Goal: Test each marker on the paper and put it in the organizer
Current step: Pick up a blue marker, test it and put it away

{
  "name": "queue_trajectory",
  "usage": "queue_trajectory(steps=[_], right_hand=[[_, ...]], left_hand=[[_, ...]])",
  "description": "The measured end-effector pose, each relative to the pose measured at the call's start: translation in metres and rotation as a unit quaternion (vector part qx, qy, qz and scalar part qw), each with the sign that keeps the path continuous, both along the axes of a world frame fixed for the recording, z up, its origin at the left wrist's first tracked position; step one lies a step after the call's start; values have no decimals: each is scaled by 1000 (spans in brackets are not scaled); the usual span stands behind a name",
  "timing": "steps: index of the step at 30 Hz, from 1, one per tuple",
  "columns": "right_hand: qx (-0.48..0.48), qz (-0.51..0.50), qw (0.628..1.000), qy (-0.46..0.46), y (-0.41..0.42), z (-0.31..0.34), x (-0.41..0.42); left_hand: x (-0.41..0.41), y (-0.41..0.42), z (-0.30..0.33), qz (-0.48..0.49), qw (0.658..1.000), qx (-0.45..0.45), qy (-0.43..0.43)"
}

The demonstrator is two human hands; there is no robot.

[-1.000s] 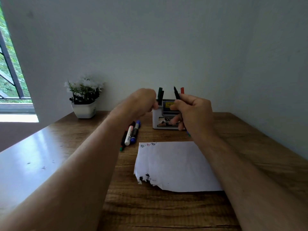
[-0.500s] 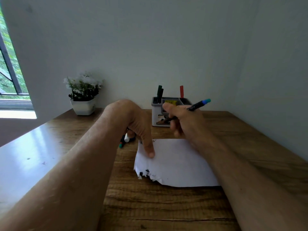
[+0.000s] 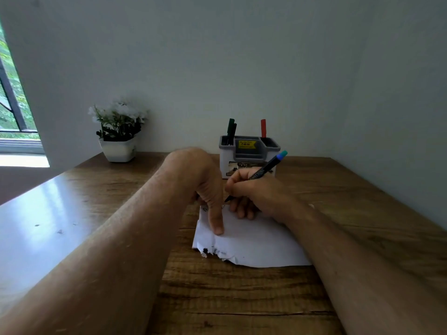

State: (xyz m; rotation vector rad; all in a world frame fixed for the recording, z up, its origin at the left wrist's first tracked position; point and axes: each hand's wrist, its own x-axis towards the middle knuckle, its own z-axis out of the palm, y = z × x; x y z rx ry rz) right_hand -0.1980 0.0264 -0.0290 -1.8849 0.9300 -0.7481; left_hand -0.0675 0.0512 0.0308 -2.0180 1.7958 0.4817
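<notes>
While the right hand (image 3: 251, 189) grips a black marker (image 3: 262, 171) in a writing hold, fingers curled round the barrel, the marker's blue end points up and away toward the far right and its tip comes down at the far edge of the paper (image 3: 251, 240); whether the tip touches the sheet cannot be told. The left hand (image 3: 200, 180) presses the paper down with one straight finger (image 3: 216, 218) near the sheet's left edge, the other fingers loosely folded and holding nothing. The paper lies flat near the middle of the bench (image 3: 242, 298), its near left corner torn and ragged with dark marks along the tear, and a few small marks show at its far left corner beside the finger.

Just beyond the hands, toward the far edge of the bench, stands the grey and white organizer (image 3: 249, 153) with a yellow label. Two dark green markers (image 3: 231, 130) stand upright in its left compartment, and a red marker (image 3: 263, 128) stands in the right one.

At the far left of the wooden bench sits a white pot of white flowers (image 3: 118, 134). A plain pale wall (image 3: 242, 56) rises behind, and a window (image 3: 12, 105) shows greenery at the left.
</notes>
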Motion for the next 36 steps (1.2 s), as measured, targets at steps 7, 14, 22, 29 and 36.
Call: queue_trajectory(steps=[7,14,22,29,36], right_hand=[[-77,-64,993,60,-5,-1,4],[-82,-53,993,66,-6,-4,5],[-89,-54,992,66,-5,-4,6],[-90,-58,993,58,-4,-3,6],[-84,-55,993,60,-5,-3,6]], left_hand=[[2,-2,-2,-4,1000,8,7],[-2,-8,-7,-10,1000,11,-27],[0,-15,-10,-12,999,14,-34],[1,-14,-9,-12,999,15,-36],[3,-16,-11,-11,999,22,-23]])
